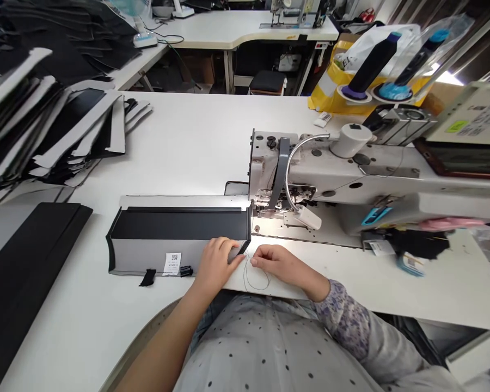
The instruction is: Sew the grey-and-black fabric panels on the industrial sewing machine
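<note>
A folded grey and black fabric panel [175,234] lies on the white table [188,147], its right end by the needle area of the sewing machine [330,174]. My left hand [217,264] rests curled on the panel's near right corner, fingers pressed on the fabric. Just right of it, my right hand [280,264] pinches a thin dark thread [255,280] that loops over the table edge. A white label with a code [172,263] and small black tabs [147,277] sit along the panel's near edge.
Stacks of black and white cut pieces [44,120] fill the far left. A long black panel [20,261] lies at the near left. Thread cones [371,65] stand behind the machine, a lamp [308,216] lights the needle plate, and another worktable [237,27] stands beyond.
</note>
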Tool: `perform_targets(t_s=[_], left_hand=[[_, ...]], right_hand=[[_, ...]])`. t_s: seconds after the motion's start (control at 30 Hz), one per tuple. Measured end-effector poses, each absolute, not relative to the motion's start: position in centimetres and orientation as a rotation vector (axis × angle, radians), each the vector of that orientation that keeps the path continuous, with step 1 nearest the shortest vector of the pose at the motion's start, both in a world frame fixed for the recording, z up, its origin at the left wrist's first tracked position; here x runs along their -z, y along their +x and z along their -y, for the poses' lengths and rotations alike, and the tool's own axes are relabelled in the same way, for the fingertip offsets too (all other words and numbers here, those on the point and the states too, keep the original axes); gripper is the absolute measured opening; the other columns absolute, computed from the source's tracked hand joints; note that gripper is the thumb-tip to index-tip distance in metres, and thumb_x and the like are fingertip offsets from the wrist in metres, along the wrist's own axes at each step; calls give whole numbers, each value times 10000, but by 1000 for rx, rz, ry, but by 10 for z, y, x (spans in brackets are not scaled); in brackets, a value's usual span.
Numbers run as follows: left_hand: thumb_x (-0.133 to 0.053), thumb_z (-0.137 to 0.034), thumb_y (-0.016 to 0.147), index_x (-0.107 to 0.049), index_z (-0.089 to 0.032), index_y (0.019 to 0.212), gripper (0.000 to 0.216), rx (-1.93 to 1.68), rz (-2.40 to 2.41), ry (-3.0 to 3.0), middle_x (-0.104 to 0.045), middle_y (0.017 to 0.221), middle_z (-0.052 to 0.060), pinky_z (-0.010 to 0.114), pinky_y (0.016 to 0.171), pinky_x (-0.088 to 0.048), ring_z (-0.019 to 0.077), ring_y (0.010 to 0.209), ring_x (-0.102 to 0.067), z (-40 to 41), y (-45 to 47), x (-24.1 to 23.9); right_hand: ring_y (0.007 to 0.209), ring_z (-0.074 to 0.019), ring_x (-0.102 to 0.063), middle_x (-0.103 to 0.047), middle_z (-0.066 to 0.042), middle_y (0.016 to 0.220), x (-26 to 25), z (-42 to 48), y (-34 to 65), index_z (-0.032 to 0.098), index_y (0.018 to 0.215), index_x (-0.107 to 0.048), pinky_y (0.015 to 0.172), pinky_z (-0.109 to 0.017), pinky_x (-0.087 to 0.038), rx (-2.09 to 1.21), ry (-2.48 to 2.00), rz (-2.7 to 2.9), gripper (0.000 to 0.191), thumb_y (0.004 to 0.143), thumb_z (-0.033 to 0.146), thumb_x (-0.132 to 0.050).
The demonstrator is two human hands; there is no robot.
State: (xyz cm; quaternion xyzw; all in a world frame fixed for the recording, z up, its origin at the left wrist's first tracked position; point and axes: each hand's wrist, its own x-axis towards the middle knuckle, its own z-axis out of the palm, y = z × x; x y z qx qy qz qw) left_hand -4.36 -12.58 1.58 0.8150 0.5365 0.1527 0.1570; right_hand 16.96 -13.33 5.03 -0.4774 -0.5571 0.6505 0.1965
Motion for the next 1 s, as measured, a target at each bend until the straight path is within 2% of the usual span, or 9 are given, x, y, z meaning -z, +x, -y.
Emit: perform_targets(t_s=[0.1,0.23,0.33,0.43,0.53,0.63,0.83,0.93,1.0], left_hand=[[-573,-332,889,-593,-217,936,126,-509,-1476,2388,-625,942,36,352,806,-456,201,896,-559,129,-41,-12],[-521,-306,925,-624,-242,1013,150,-540,-1376,2435,-643,958,35,341,816,-460,192,912,-574,130,-40,-10],[-500,-314,934,-638,-246,1042,188,-527,-1360,2411,-656,976,45,349,829,-464,193,922,-586,128,-39,-9],[-502,-312,931,-636,-242,1055,196,-482,-1382,2380,-665,1004,48,363,845,-460,201,935,-587,127,-39,-10],[-524,-303,915,-641,-238,1037,181,-435,-1413,2357,-672,988,42,363,821,-459,208,912,-589,126,-37,-12],[-535,-263,896,-657,-236,989,156,-448,-1409,2340,-677,958,36,355,803,-459,205,890,-590,125,-35,-14],[-505,-310,917,-687,-245,933,194,-560,-1406,2269,-703,926,22,350,820,-464,191,880,-607,123,-37,-12],[-475,-335,926,-702,-248,924,242,-610,-1433,2144,-721,919,18,343,827,-486,189,879,-634,122,-40,-14],[-467,-341,922,-708,-246,915,259,-661,-1464,2047,-726,924,20,335,822,-503,188,872,-645,122,-43,-17]], right_hand=[[587,-89,-362,-439,42,649,-53,140,171,175,778,-572,548,-234,-303,-1903,-1289,1505,380,844,549,-580],[607,-94,-396,-484,28,678,-61,151,169,179,759,-578,573,-238,-338,-1926,-1182,1592,335,831,503,-623],[709,-115,-481,-577,-27,874,-61,153,165,182,759,-580,635,-253,-401,-1793,-1123,1500,323,822,494,-637],[807,-142,-549,-600,-72,1053,-57,146,162,189,800,-548,678,-277,-453,-1774,-1057,1164,355,852,539,-580],[744,-134,-552,-609,-36,873,-56,138,158,196,818,-528,675,-282,-459,-1743,-1023,1042,335,872,525,-561],[668,-112,-497,-555,8,735,-63,140,147,192,785,-538,654,-262,-426,-1627,-991,1343,274,890,444,-563],[667,-111,-499,-590,8,716,-79,160,123,179,708,-575,650,-247,-390,-1522,-623,2270,266,924,323,-516],[674,-107,-559,-651,19,760,-79,157,138,198,770,-654,648,-224,-415,-1723,-586,2343,277,909,414,-552],[711,-109,-596,-677,18,822,-74,150,152,214,843,-679,659,-214,-437,-1711,-831,2207,277,924,426,-522]])
